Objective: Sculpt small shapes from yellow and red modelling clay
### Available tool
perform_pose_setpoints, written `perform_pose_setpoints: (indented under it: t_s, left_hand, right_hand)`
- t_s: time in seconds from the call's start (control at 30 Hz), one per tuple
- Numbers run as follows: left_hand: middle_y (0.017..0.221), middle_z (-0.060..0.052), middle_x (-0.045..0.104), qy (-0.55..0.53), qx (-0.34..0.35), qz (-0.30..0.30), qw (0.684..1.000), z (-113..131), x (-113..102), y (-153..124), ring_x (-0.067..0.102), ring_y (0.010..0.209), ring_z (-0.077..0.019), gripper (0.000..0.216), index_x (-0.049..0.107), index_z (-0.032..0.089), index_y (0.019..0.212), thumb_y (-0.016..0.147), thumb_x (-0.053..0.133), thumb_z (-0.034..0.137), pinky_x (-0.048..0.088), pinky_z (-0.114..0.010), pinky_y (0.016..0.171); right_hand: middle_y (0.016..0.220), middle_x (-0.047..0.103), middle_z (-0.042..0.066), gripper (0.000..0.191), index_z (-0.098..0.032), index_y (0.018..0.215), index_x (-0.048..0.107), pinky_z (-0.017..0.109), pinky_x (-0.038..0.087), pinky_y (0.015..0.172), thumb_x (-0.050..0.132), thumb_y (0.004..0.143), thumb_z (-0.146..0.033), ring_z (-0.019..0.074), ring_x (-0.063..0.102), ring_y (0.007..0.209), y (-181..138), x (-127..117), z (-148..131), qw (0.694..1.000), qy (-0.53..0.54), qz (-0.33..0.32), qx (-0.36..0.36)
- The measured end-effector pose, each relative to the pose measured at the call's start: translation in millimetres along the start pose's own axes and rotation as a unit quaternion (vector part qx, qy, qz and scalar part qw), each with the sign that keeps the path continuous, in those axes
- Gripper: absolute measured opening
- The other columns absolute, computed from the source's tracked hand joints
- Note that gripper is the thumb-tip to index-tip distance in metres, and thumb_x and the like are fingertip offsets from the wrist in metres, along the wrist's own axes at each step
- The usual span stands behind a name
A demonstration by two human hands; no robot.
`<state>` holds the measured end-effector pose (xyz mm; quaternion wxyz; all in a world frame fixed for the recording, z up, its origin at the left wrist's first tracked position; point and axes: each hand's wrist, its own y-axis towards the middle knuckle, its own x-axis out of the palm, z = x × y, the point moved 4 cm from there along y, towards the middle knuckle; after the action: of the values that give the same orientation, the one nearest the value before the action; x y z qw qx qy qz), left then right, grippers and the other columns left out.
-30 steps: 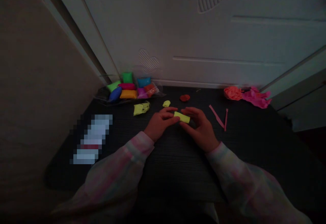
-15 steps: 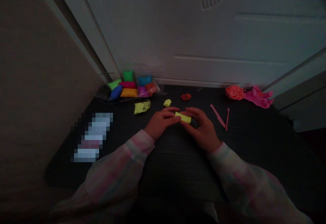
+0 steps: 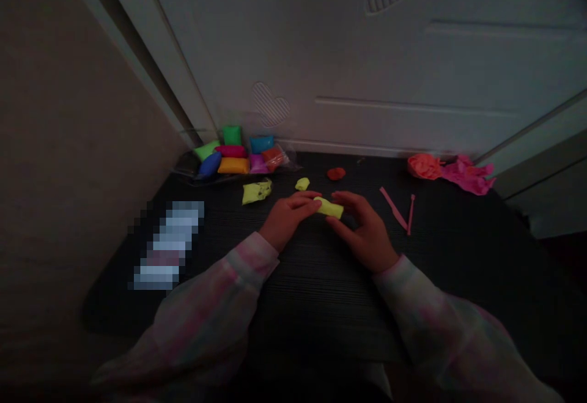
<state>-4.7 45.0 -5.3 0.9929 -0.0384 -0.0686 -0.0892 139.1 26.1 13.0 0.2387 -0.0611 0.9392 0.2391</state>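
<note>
A short roll of yellow clay (image 3: 330, 208) lies between my two hands above a dark mat (image 3: 321, 293). My left hand (image 3: 287, 219) pinches its left end with curled fingers. My right hand (image 3: 364, 232) grips its right end, fingers bent around it. Just beyond the hands sit a small yellow clay lump (image 3: 301, 184), a crumpled yellow wrapper (image 3: 257, 192) and a small red clay piece (image 3: 335, 173).
A clear packet of several coloured clay bags (image 3: 233, 155) lies at the mat's far left, against a white door (image 3: 367, 73). Two thin pink strips (image 3: 398, 208) lie right of my hands. Orange and pink crumpled wrappers (image 3: 452, 170) sit far right. A pixelated flat item (image 3: 167, 247) lies left.
The hands have kept working the yellow roll in place; it has tilted slightly. The view has shifted a little.
</note>
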Motion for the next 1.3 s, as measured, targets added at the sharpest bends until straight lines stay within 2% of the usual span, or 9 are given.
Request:
perform_pose_setpoints:
  t_s: [0.17,0.3,0.5,0.8,1.0,1.3]
  left_hand:
    - [0.099,-0.004,0.061,-0.033,-0.003,0.014,0.999,-3.2,-0.6,2.0,0.052,0.096,-0.0168,0.013,0.068,0.017,0.069,0.065,0.062,0.027,0.033,-0.034,0.091]
    - [0.093,-0.003,0.063,-0.042,-0.018,0.029,0.999,-2.5,0.4,1.3,0.053,0.092,-0.0161,0.013,0.068,0.018,0.068,0.064,0.062,0.028,0.034,-0.034,0.089]
    - [0.089,-0.002,0.063,0.039,-0.013,0.063,0.997,4.9,-0.2,-2.1,0.054,0.089,-0.0158,0.010,0.068,0.018,0.062,0.063,0.062,0.025,0.034,-0.033,0.089]
    - [0.087,-0.002,0.063,-0.008,-0.022,0.058,0.998,-0.3,-0.9,0.1,0.054,0.088,-0.0151,0.011,0.068,0.018,0.064,0.061,0.064,0.028,0.035,-0.032,0.088]
    - [0.083,-0.001,0.062,-0.009,-0.004,0.110,0.994,2.2,-0.9,-4.0,0.054,0.086,-0.0145,0.009,0.067,0.018,0.061,0.060,0.066,0.027,0.036,-0.031,0.086]
    - [0.080,-0.001,0.063,-0.004,-0.024,0.115,0.993,1.7,0.1,-4.7,0.055,0.083,-0.0145,0.012,0.066,0.017,0.064,0.061,0.064,0.029,0.038,-0.029,0.082]
  right_hand:
    - [0.092,0.056,0.004,0.022,-0.021,0.095,0.051,0.033,0.048,0.075,0.056,0.073,-0.023,0.0161,0.055,0.084,0.3,-0.2,1.3,1.000,-0.003,-0.007,0.008]
    - [0.090,0.057,0.004,0.022,-0.021,0.094,0.051,0.032,0.048,0.073,0.055,0.073,-0.020,0.0159,0.056,0.083,1.1,-1.4,-5.5,0.999,-0.039,-0.004,-0.030]
    - [0.090,0.058,0.004,0.022,-0.021,0.094,0.052,0.032,0.047,0.075,0.054,0.073,-0.016,0.0161,0.056,0.085,1.1,-1.4,-9.4,0.994,-0.083,0.002,-0.070]
    - [0.091,0.059,0.005,0.021,-0.021,0.093,0.052,0.034,0.046,0.079,0.053,0.074,-0.014,0.0161,0.055,0.090,0.5,1.5,-13.3,0.988,-0.102,-0.009,-0.118]
    - [0.092,0.059,0.006,0.021,-0.020,0.094,0.052,0.034,0.046,0.080,0.054,0.073,-0.014,0.0161,0.055,0.090,-0.1,2.1,-15.8,0.986,-0.111,-0.002,-0.127]
    - [0.094,0.058,0.006,0.021,-0.022,0.094,0.054,0.035,0.047,0.079,0.051,0.075,-0.014,0.0159,0.056,0.090,-2.6,3.5,-17.7,0.985,-0.116,-0.012,-0.128]
